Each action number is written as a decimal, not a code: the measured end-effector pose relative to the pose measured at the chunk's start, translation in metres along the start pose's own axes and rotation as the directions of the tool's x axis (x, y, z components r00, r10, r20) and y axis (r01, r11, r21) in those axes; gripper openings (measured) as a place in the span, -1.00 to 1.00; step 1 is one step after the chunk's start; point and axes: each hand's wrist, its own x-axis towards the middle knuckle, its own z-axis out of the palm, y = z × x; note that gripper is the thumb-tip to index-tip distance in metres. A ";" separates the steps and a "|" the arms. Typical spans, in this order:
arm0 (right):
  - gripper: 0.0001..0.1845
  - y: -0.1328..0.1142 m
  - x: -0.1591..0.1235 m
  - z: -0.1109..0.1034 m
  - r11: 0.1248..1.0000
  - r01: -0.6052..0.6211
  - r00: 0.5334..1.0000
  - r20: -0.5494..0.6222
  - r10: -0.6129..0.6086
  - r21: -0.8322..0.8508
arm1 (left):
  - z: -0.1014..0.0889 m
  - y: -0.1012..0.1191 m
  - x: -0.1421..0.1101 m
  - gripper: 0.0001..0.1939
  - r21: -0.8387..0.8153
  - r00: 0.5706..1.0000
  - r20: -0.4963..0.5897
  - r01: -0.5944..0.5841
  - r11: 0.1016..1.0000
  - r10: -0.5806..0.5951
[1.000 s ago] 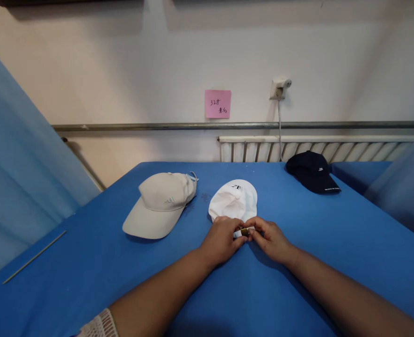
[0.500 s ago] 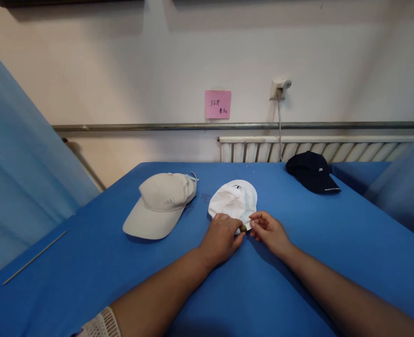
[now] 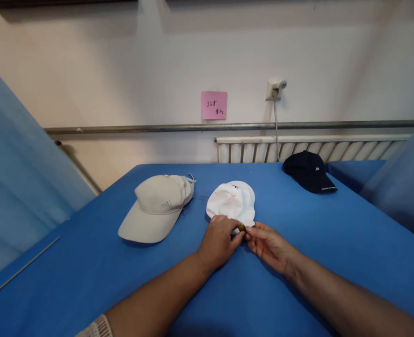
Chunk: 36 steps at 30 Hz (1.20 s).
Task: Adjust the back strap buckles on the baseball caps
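One blue bench [image 3: 228, 299] carries three caps: one beige cap [image 3: 159, 201] left, one navy cap [image 3: 305, 168] far right, one white cap [image 3: 228, 199] centre. Two hands, left hand [image 3: 219, 239] and right hand [image 3: 270, 246], have fingers pinched on the white cap's strap, at one brass-coloured buckle [image 3: 242, 228].

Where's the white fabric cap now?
In the head view, the white fabric cap lies right of centre on the blue table, right of the beige fabric cap, its near edge at the left hand.
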 end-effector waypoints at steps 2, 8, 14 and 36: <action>-0.74 0.001 0.002 0.001 0.998 0.045 0.998 -0.032 -0.047 -0.054 | 0.001 0.001 0.000 -0.87 0.004 1.000 0.001 0.009 1.000 -0.009; -0.69 -0.001 0.001 0.005 0.985 0.113 0.990 -0.065 -0.122 -0.133 | 0.004 0.003 -0.003 -0.69 -0.057 0.997 -0.024 0.076 0.995 -0.078; -0.65 0.000 0.003 0.002 0.974 0.145 0.981 -0.104 -0.165 -0.176 | 0.004 0.004 0.000 -0.68 -0.178 0.977 -0.064 0.188 0.966 -0.202; -0.51 0.007 0.010 0.000 0.857 0.251 0.906 -0.202 -0.371 -0.451 | 0.016 -0.016 0.006 -0.74 -0.372 0.956 0.079 0.292 0.881 -0.283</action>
